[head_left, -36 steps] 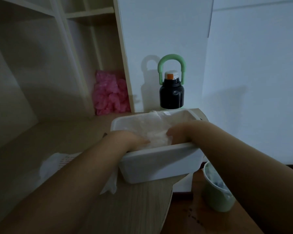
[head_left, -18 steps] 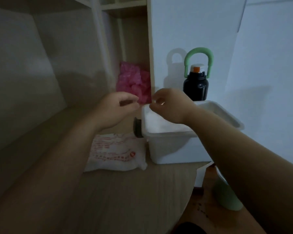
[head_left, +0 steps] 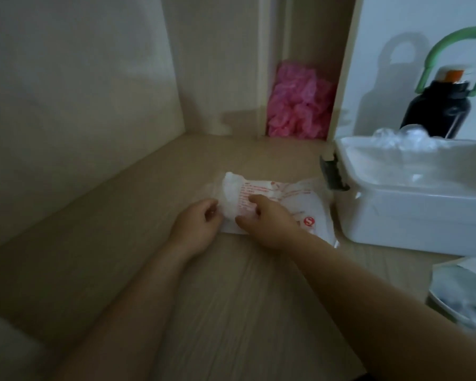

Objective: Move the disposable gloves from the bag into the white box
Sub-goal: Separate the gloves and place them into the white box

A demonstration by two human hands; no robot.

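Bag (head_left: 291,192) of disposable gloves lies flat on the desk (head_left: 231,312) near the middle of the frame, white with red print and a round red mark toward its right end. A white wad of gloves (head_left: 231,192) bulges at the bag's left end.

Both hands are on the bag's near left part. The left hand (head_left: 197,225) sits at the left edge with its fingers curled in, pinching the bag there. The right hand (head_left: 267,221) comes in from the lower right, with its forefinger laid over the print and its thumb below, gripping a fold of the bag between them. The picture is soft here, so exactly how much each hand holds cannot be told.

The white box (head_left: 412,215) stands on the desk at the right of the frame, just beside the bag's right end, open on top. A dark latch (head_left: 333,174) hangs at its left end. A heap of crumpled clear plastic (head_left: 399,140) fills the box and rises above its far rim.

Behind the box, in the upper right, stands a black bottle (head_left: 434,112) with an orange and white cap and a green loop handle (head_left: 448,50), against a white panel. At the back of the desk, in a narrow compartment, is a pink crinkled bundle (head_left: 300,105). At the lower right edge a pale green bin (head_left: 437,287) shows below the desk.
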